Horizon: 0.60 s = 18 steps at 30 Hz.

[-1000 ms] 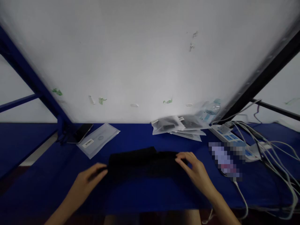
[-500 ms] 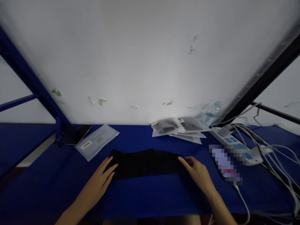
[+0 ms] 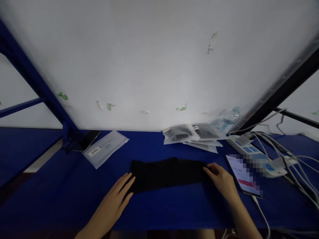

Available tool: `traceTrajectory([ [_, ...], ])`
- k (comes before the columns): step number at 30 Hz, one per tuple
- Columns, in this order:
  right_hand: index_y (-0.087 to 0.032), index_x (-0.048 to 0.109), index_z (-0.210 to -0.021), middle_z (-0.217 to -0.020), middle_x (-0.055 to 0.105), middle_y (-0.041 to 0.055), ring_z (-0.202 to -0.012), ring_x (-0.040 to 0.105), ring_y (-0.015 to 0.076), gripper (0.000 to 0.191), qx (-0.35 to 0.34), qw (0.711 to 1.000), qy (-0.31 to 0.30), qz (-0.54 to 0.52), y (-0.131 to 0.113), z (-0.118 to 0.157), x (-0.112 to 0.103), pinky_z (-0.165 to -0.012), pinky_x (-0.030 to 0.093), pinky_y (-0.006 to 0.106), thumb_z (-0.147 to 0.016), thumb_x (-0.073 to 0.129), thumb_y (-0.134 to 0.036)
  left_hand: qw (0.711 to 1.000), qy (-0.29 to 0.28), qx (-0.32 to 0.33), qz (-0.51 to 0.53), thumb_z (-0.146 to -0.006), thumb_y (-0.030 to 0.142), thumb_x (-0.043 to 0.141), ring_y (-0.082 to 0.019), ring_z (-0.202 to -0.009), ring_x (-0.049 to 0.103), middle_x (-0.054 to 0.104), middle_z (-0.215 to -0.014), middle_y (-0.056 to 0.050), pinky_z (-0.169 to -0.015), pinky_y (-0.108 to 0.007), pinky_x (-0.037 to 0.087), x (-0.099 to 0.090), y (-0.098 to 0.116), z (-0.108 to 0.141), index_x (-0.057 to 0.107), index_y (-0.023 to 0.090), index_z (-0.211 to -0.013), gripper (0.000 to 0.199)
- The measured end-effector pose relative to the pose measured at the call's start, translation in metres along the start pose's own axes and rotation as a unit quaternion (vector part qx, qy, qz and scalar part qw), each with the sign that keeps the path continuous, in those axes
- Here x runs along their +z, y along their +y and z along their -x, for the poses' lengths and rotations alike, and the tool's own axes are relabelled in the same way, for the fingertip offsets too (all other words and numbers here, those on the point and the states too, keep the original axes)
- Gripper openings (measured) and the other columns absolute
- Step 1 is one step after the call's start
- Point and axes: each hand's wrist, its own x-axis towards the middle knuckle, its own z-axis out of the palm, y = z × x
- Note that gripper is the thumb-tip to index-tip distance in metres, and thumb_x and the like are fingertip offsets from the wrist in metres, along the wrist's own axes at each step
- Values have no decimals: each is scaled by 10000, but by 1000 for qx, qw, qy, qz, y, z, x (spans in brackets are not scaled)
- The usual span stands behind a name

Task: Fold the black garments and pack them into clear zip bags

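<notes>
A long strip of black fabric (image 3: 168, 175) lies flat across the blue table in front of me; its exact kind of garment is hard to make out. At its left end, my left hand (image 3: 116, 198) rests with fingers stretched out, the tips touching the cloth's edge. My right hand (image 3: 221, 182) pinches the right end of the fabric between thumb and forefinger. Beyond the cloth, to the left, lies a flat frosted zip bag (image 3: 106, 149) with a barcode label.
Several frosted bags (image 3: 181, 133) with dark contents are stacked at the back, beside a clear bottle (image 3: 229, 120). On the right are a lit phone (image 3: 240, 172), a white power strip (image 3: 249, 149) and tangled cables. Another phone (image 3: 91, 137) lies back left. A white wall (image 3: 149, 66) rises behind.
The black fabric has shifted to the right along with both hands. My left hand has gone from lying over the cloth's left end to its edge. The view has shifted slightly.
</notes>
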Motion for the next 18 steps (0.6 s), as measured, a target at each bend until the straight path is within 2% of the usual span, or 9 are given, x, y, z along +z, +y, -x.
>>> traceTrajectory([
  [2,-232,602,-770,-723,686,43,-662,666,234,388,-9,999,34,9,-15,0,-5,-585,466,313,-727,498,-603,1000,1,-3,4,-994,303,380,-232,-1381,347,333,-1535,16,-1065,-431,421,2,2,0,224,358,-1490,523],
  [4,-226,599,-847,-719,687,40,-620,660,224,361,-27,996,73,31,-42,6,-5,-557,456,305,-800,475,-562,1000,6,-2,7,-996,300,379,-237,-1380,348,338,-1532,13,-1064,-442,419,2,3,-2,220,361,-1490,523],
  [6,-212,596,-964,-675,673,31,-569,645,213,339,-70,990,113,53,-76,19,4,-543,456,301,-867,465,-510,1000,13,2,8,-995,301,384,-245,-1378,351,348,-1528,10,-1059,-454,424,1,3,-2,219,367,-1489,525],
  [7,-211,594,-991,-719,689,39,-596,656,203,307,-114,985,118,47,-92,28,13,-563,473,295,-894,463,-471,1000,16,4,9,-994,303,389,-248,-1377,352,350,-1527,7,-1056,-458,426,1,3,-2,219,368,-1488,527],
  [9,-207,591,-1041,-940,710,78,-817,685,198,233,-235,967,93,22,-119,50,36,-721,517,301,-947,422,-336,1000,20,6,11,-992,308,397,-251,-1377,352,351,-1526,4,-1055,-458,428,1,3,-2,221,368,-1488,529],
  [10,-206,594,-1055,-991,705,85,-881,678,199,222,-291,955,52,19,-129,60,48,-775,523,312,-953,413,-283,1000,21,6,13,-992,310,401,-251,-1377,352,351,-1526,4,-1056,-457,428,2,2,-1,223,368,-1488,530],
  [12,-198,594,-1099,-1038,700,88,-1014,650,224,222,-352,936,-11,4,-139,78,67,-869,519,353,-950,450,-278,1000,23,5,15,-989,311,408,-252,-1375,356,354,-1525,8,-1057,-455,429,2,2,0,229,369,-1486,532],
  [15,-209,562,-1193,-1106,681,82,-1075,626,226,292,-335,939,-54,-51,-132,84,71,-902,519,371,-946,482,-344,999,27,3,20,-984,312,418,-249,-1374,359,362,-1521,20,-1058,-450,432,3,2,0,244,376,-1481,531],
  [18,-208,576,-1157,-1055,682,87,-975,651,224,314,-208,975,13,-72,-113,69,55,-850,528,383,-951,446,-407,999,25,-2,23,-988,305,406,-244,-1378,351,361,-1521,19,-1060,-454,428,3,3,-1,244,367,-1482,524],
])
